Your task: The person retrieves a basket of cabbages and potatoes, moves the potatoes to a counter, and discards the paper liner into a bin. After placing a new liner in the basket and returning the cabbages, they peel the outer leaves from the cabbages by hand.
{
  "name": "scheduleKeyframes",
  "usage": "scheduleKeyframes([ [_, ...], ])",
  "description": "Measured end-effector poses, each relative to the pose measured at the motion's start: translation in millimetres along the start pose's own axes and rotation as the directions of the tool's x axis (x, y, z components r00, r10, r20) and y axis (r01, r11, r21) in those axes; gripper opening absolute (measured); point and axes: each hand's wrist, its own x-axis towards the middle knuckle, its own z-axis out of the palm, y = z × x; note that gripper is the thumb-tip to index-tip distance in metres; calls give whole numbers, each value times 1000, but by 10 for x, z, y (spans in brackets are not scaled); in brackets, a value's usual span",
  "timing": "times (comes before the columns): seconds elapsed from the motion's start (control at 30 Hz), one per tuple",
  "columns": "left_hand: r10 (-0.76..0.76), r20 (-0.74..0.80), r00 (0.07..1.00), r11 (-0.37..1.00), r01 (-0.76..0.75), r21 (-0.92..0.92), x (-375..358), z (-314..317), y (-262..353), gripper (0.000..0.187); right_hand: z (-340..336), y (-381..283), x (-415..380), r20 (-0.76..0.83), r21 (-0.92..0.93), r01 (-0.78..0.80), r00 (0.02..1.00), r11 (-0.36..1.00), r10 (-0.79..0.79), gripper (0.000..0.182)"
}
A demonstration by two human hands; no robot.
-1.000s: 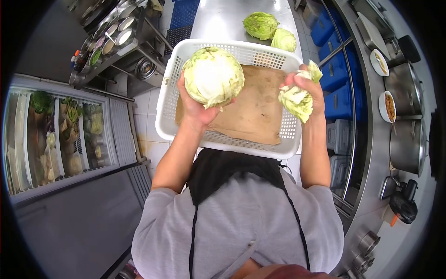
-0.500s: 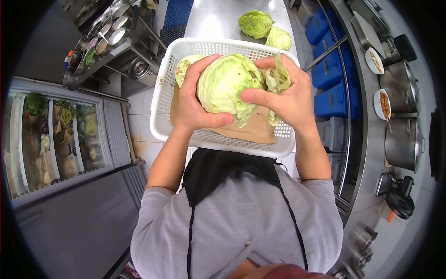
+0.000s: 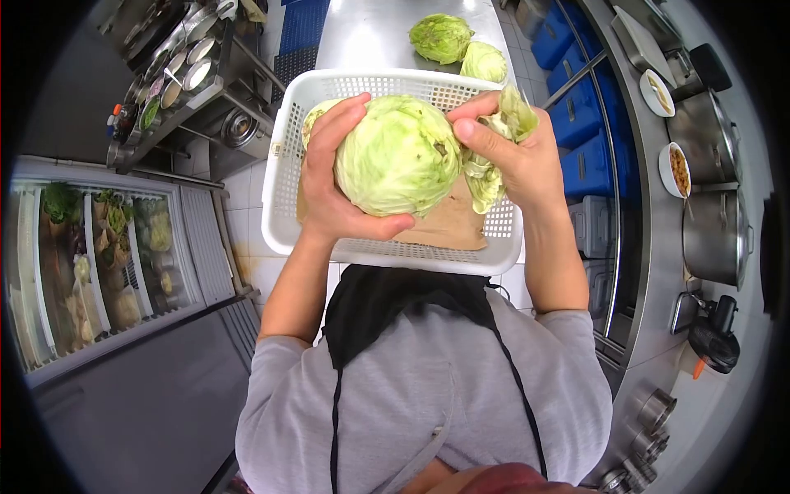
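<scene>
A pale green head of iceberg lettuce (image 3: 397,156) is held up over a white perforated plastic basket (image 3: 284,235). My left hand (image 3: 329,177) grips it from the left, fingers behind and thumb along its underside. Several crumpled outer leaves (image 3: 485,185) are bunched in my right hand (image 3: 514,156), closed with thumb and index finger pinching close to the lettuce's right side. A small brown spot marks the lettuce there. Behind my left fingers, another lettuce (image 3: 313,123) shows in part inside the basket. Brown cardboard or paper (image 3: 448,230) lines the basket's bottom.
Two more lettuces, a darker one (image 3: 440,39) and a paler one (image 3: 484,62), rest on the steel table (image 3: 354,41) beyond the basket. An open refrigerated drawer of vegetables (image 3: 107,263) is at left. Pots (image 3: 712,235) and bowls (image 3: 676,170) stand on the right counter.
My right hand has moved right, away from the lettuce, its thumb off the surface and the leaves now peeled further. The lettuce in my left hand has shifted slightly left.
</scene>
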Motion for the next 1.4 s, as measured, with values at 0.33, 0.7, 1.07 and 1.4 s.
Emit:
scheduleKeyframes([
  [0.33, -26, 16, 1000, 1000, 26, 1, -28, -4, -19, 108, -6, 7, -16, 1, 16, -35, 999, 999, 35, 16],
  [0.7, -281, -140, 950, 928, 231, -293, -58, 90, 84, 117, -97, 185, -62, 9, 266, -130, 991, 955, 132, 25],
  [1.07, -639, 37, 769, 490, 443, -750, -149, 101, 37, 116, -186, 268, -58, 94, 419, -187, 982, 888, 163, 27],
  [1.4, -798, 115, 591, 197, 437, -878, -200, 257, 121, 106, -13, 387, -96, 272, 850, -296, 955, 437, 117, 26],
])
